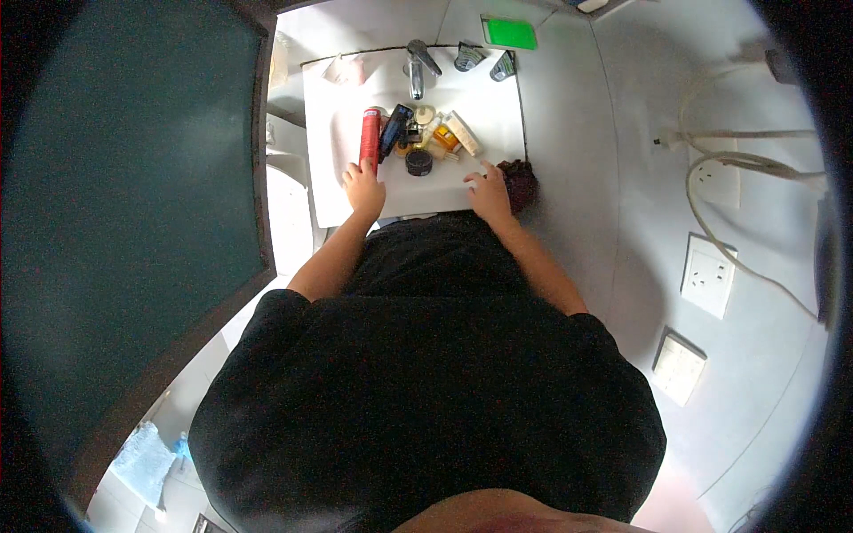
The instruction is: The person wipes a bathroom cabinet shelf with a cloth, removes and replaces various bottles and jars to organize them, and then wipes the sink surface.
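My left hand (pixel 364 191) is at the near end of a tall red can (pixel 370 133), with its fingers closed on the can's lower part. The can lies in a white washbasin (pixel 333 191). My right hand (pixel 490 193) is open over the basin's front right, fingers apart and nothing in them. Between the hands lie a dark blue bottle (pixel 394 133), a round black jar (pixel 418 162), an amber bottle (pixel 446 138) and a cream-coloured tube (pixel 463 133). Several smaller containers overlap there, too small to tell apart.
A chrome faucet (pixel 416 75) stands at the basin's back. Two dark-and-clear packs (pixel 468 57) sit at the back right, near a green rectangular item (pixel 510 33). A dark reddish-brown bundle (pixel 519 185) is beside my right hand. A large dark panel (pixel 151 195) rises at left; cables (pixel 755 160) hang at right.
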Available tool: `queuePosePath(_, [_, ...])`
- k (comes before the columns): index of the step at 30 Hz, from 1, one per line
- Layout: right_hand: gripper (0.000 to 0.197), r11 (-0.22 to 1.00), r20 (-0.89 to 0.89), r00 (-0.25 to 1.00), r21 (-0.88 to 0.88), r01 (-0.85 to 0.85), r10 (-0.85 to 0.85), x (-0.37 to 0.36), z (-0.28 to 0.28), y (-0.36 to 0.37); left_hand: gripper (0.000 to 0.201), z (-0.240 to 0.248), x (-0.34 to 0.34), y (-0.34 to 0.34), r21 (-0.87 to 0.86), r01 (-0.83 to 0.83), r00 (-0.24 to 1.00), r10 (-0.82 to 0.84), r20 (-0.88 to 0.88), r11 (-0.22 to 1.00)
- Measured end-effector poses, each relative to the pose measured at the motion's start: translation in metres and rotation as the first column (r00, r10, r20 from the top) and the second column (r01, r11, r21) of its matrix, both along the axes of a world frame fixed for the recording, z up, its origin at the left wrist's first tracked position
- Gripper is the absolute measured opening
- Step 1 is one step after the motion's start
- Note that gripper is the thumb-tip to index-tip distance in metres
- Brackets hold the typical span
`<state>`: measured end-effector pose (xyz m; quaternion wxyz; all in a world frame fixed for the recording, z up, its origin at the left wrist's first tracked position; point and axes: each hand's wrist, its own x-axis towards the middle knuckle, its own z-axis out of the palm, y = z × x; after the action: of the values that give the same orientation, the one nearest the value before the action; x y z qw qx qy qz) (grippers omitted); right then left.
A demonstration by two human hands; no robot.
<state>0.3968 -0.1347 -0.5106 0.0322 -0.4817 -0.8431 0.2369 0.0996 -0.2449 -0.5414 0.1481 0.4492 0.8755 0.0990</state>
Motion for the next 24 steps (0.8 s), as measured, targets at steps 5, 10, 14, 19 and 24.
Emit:
queuePosePath(5, [0.024, 0.998, -0.026, 1.0, -0.066, -0.009, 0.007, 0.005, 0.0, 0.009, 0.063, -0.024, -0.019, -0.006, 0.043, -0.171, 0.984, 0.168, 0.054, 0.984])
queuePosePath(10, [0.023, 0.996, -0.127, 0.992, -0.093, -0.018, 0.006, -0.006, 0.011, 0.025, 0.06, 0.018, -0.033, -0.001, 0.211, -0.43, 0.843, 0.307, 0.442, 0.878])
queuePosePath(14, [0.021, 0.985, -0.363, 0.929, -0.116, -0.125, 0.075, -0.037, 0.044, 0.036, 0.059, 0.095, -0.041, -0.001, 0.441, -0.38, 0.881, 0.172, 0.441, 0.813])
queuePosePath(19, [0.057, 0.9, -0.505, 0.855, -0.309, -0.308, 0.12, -0.095, 0.106, 0.038, 0.067, 0.21, -0.009, 0.01, 0.625, -0.32, 0.932, 0.117, 0.344, 0.712])
queuePosePath(24, [0.092, 0.831, -0.61, 0.741, -0.231, -0.506, 0.282, -0.132, 0.134, 0.034, 0.066, 0.258, 0.009, 0.039, 0.82, -0.22, 0.919, -0.169, 0.355, 0.528])
